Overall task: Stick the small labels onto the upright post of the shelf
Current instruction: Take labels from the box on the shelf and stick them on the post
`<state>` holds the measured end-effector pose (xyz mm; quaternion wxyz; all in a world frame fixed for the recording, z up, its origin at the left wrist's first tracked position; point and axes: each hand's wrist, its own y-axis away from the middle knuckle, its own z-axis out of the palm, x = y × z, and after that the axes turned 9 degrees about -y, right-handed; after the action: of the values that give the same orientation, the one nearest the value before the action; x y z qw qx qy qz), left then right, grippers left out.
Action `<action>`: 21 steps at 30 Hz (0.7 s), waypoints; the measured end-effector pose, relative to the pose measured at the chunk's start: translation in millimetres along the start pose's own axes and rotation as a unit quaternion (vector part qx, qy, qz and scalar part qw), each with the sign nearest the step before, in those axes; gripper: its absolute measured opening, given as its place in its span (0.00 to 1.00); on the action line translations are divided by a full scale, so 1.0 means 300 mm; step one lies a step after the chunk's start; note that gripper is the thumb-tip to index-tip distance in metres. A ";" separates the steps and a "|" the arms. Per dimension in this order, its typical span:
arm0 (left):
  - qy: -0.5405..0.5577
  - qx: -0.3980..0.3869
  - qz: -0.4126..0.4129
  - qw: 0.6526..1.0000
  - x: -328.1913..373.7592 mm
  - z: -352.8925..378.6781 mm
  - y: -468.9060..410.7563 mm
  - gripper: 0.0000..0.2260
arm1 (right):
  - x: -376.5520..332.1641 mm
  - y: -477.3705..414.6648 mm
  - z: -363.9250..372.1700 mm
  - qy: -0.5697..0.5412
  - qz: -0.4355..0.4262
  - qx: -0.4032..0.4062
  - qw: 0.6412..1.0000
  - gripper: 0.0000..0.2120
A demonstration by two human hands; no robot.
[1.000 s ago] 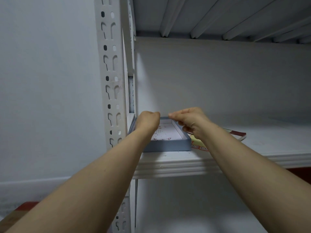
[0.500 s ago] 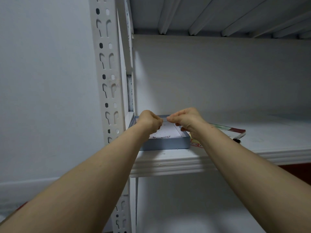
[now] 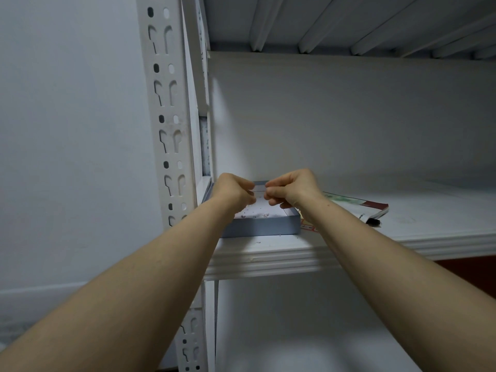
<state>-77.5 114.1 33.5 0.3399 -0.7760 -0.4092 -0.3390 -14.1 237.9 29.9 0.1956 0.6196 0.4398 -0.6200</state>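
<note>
The white slotted upright post of the shelf rises at the left. At its foot a shallow grey-blue box lies on the shelf board, with tiny reddish bits scattered on its white floor. Both fists hover just above the box, fingertips nearly touching. My left hand and my right hand pinch a small white label strip between them. Most of the strip is hidden by my fingers. No stuck label is visible on the post's front face.
A booklet with a red and green cover lies to the right of the box, with a black pen at its corner. The shelf board's front edge runs below my wrists. A ribbed upper shelf hangs overhead.
Both hands have lifted slightly above the box and drawn closer together, now pinching the strip between them. The view has shifted a little to the right.
</note>
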 end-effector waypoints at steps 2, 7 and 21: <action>-0.007 0.026 -0.005 1.000 0.003 -0.004 0.005 0.09 | 0.001 0.000 0.001 0.013 -0.007 -0.003 1.000 0.05; -0.014 0.041 -0.008 0.999 -0.004 -0.001 -0.001 0.09 | 0.000 -0.003 0.012 0.104 -0.020 -0.002 0.994 0.09; -0.116 0.094 0.058 0.987 -0.003 0.002 0.042 0.09 | -0.005 0.034 0.022 0.203 -0.082 0.024 0.976 0.05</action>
<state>-66.8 108.7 29.1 0.3804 -0.7973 -0.4299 -0.1864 -9.7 226.8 27.2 0.0362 0.6985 0.5049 -0.5058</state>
